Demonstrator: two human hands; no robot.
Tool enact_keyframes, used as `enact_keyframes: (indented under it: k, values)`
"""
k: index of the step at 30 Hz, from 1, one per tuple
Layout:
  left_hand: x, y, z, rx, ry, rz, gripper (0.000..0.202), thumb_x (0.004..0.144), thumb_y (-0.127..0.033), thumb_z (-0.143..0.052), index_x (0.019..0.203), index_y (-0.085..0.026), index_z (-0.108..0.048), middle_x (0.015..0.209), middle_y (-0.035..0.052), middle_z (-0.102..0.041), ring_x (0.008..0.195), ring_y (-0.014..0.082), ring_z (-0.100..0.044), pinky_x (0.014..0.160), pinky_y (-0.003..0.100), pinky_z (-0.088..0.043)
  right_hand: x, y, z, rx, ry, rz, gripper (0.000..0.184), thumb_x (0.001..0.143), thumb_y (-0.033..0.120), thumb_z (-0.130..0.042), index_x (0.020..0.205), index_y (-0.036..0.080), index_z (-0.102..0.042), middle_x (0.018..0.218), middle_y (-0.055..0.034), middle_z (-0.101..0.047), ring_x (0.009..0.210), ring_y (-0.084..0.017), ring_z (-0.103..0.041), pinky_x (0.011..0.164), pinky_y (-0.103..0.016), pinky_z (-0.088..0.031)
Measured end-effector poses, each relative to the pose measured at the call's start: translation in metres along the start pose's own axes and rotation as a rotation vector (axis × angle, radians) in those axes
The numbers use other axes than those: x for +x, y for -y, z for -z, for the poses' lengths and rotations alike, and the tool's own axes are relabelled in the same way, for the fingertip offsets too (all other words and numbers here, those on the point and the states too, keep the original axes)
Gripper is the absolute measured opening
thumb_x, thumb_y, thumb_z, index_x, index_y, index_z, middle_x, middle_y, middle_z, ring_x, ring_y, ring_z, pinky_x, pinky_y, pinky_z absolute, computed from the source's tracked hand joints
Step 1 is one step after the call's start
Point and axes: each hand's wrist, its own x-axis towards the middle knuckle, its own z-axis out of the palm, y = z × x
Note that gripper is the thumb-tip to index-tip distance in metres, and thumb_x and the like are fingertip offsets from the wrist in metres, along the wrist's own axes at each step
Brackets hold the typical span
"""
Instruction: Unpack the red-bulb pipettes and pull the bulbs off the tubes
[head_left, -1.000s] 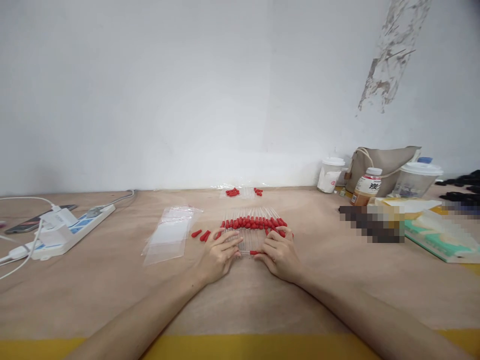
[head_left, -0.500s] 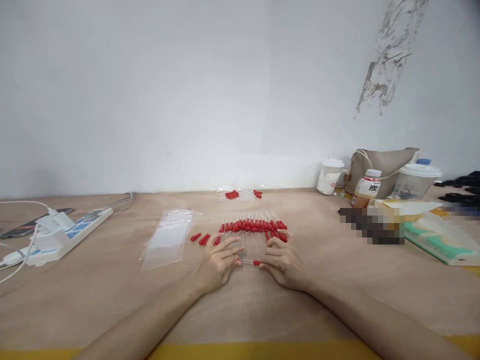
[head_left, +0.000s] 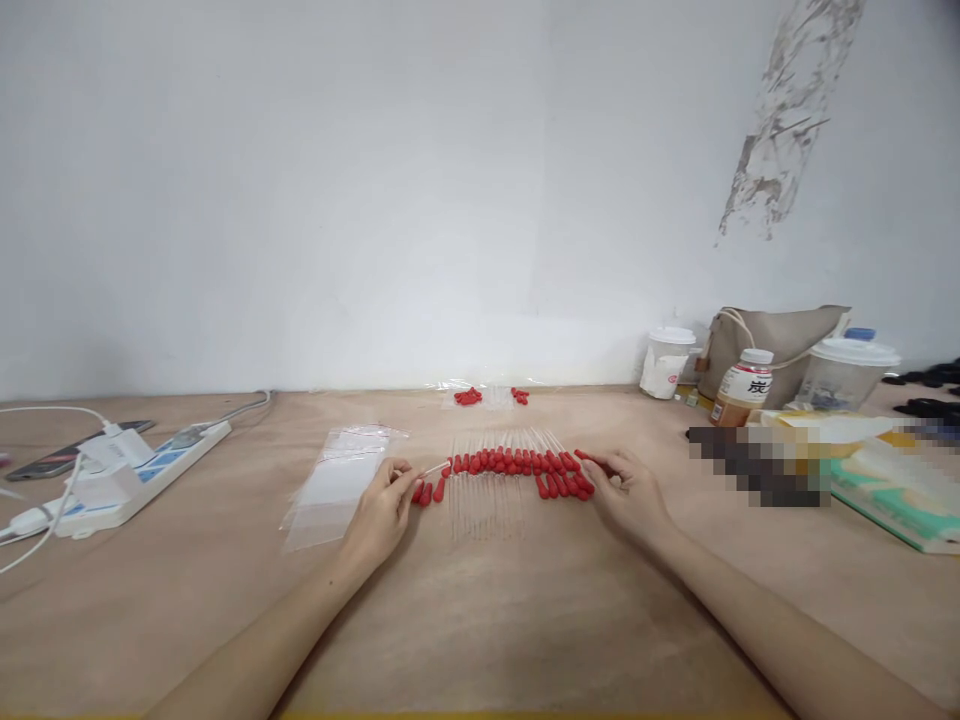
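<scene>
A row of glass droppers with red rubber bulbs (head_left: 495,460) lies side by side on the table. Their thin tubes (head_left: 487,515) point both toward me and toward the wall. At the row's left end, my left hand (head_left: 386,505) is closed in a pinch on a slim clear glass tube (head_left: 435,468). A few loose red bulbs (head_left: 427,494) lie right beside its fingers. My right hand (head_left: 626,490) pinches a red-bulbed dropper (head_left: 580,455) at the right end. More red bulbs (head_left: 562,486) lie just left of its thumb.
Clear plastic bags (head_left: 341,485) lie on the left, near a power strip (head_left: 176,470) and a phone (head_left: 52,462). Red bulbs in plastic (head_left: 469,397) sit by the wall. To the right are a paper cup (head_left: 664,365), a bottle (head_left: 742,390), a pouch (head_left: 780,340) and a green-white packet (head_left: 900,490).
My hands have parted from around one sideways dropper in front of the row. The left moved left and the right moved right, both up to the row's ends.
</scene>
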Motion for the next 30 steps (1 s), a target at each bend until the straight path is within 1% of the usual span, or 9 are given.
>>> enact_keyframes:
  k: [2, 4, 6, 9, 13, 16, 20, 25, 30]
  values:
    - [0.0, -0.006, -0.004, 0.001, 0.022, -0.005, 0.025, 0.086, -0.019, -0.036, 0.095, -0.018, -0.059, 0.081, 0.0039, -0.049, 0.066, 0.0124, -0.052, 0.06, 0.025, -0.046, 0.001, -0.005, -0.001, -0.009, -0.02, -0.073, 0.032, 0.079, 0.037, -0.046, 0.098, 0.017, -0.064, 0.076, -0.0054, -0.054, 0.068, -0.015, -0.053, 0.061, -0.027, -0.045]
    - [-0.001, -0.011, -0.008, 0.018, 0.04, -0.019, 0.025, 0.086, -0.018, -0.036, 0.099, -0.018, -0.058, 0.076, 0.0029, -0.047, 0.066, 0.0131, -0.05, 0.059, 0.025, -0.045, 0.002, -0.008, -0.001, -0.011, -0.022, -0.098, 0.034, 0.079, 0.036, -0.045, 0.101, 0.016, -0.062, 0.08, -0.0064, -0.054, 0.069, -0.015, -0.053, 0.062, -0.027, -0.045]
    - [-0.003, -0.013, -0.012, 0.05, 0.048, -0.059, 0.024, 0.086, -0.017, -0.037, 0.098, -0.018, -0.058, 0.073, 0.0019, -0.047, 0.065, 0.0127, -0.049, 0.058, 0.024, -0.044, 0.002, -0.009, -0.001, -0.023, -0.009, -0.086, 0.035, 0.078, 0.036, -0.046, 0.101, 0.015, -0.062, 0.082, -0.0072, -0.056, 0.07, -0.015, -0.053, 0.063, -0.027, -0.046]
    - [-0.008, -0.012, -0.019, 0.112, 0.05, -0.164, 0.023, 0.087, -0.016, -0.036, 0.095, -0.018, -0.057, 0.074, 0.0023, -0.049, 0.067, 0.0122, -0.05, 0.061, 0.023, -0.043, 0.002, -0.01, 0.001, -0.079, 0.014, -0.055, 0.033, 0.077, 0.035, -0.048, 0.099, 0.015, -0.062, 0.079, -0.0068, -0.057, 0.066, -0.014, -0.052, 0.06, -0.027, -0.045]
    - [-0.012, -0.009, -0.024, 0.204, 0.087, -0.235, 0.023, 0.086, -0.015, -0.035, 0.092, -0.018, -0.057, 0.075, 0.0026, -0.053, 0.07, 0.0131, -0.052, 0.066, 0.025, -0.043, 0.001, -0.01, 0.001, -0.105, -0.023, -0.012, 0.033, 0.076, 0.038, -0.049, 0.096, 0.015, -0.062, 0.072, -0.0051, -0.057, 0.063, -0.014, -0.051, 0.059, -0.027, -0.044]
    - [-0.012, -0.008, -0.025, 0.214, 0.122, -0.241, 0.021, 0.086, -0.014, -0.036, 0.089, -0.017, -0.057, 0.072, 0.0024, -0.054, 0.069, 0.0138, -0.053, 0.067, 0.026, -0.043, 0.001, -0.01, 0.0, -0.094, -0.044, -0.036, 0.031, 0.074, 0.039, -0.051, 0.092, 0.015, -0.06, 0.075, -0.0048, -0.06, 0.063, -0.014, -0.052, 0.059, -0.027, -0.043]
    - [-0.014, -0.011, -0.021, 0.113, 0.195, -0.211, 0.02, 0.085, -0.016, -0.036, 0.093, -0.017, -0.056, 0.074, 0.0035, -0.056, 0.068, 0.0135, -0.055, 0.063, 0.025, -0.045, 0.003, -0.009, 0.002, -0.146, -0.059, -0.048, 0.027, 0.071, 0.041, -0.055, 0.082, 0.017, -0.059, 0.075, -0.0041, -0.062, 0.069, -0.015, -0.054, 0.063, -0.027, -0.042]
    - [-0.013, -0.02, -0.014, -0.06, 0.27, -0.151, 0.024, 0.083, -0.027, -0.046, 0.104, -0.017, -0.053, 0.088, 0.0058, -0.06, 0.073, 0.0137, -0.057, 0.066, 0.026, -0.046, 0.004, -0.01, 0.004, -0.224, -0.001, -0.037, 0.024, 0.071, 0.043, -0.054, 0.072, 0.02, -0.062, 0.072, -0.003, -0.064, 0.072, -0.018, -0.055, 0.068, -0.03, -0.04]
    - [-0.011, -0.024, -0.007, -0.134, 0.327, -0.123, 0.026, 0.082, -0.033, -0.049, 0.103, -0.018, -0.055, 0.09, 0.0065, -0.062, 0.076, 0.0156, -0.058, 0.068, 0.028, -0.047, 0.003, -0.009, 0.004, -0.303, 0.044, -0.035, 0.024, 0.072, 0.044, -0.052, 0.07, 0.022, -0.064, 0.071, -0.0017, -0.066, 0.075, -0.019, -0.056, 0.07, -0.031, -0.037]
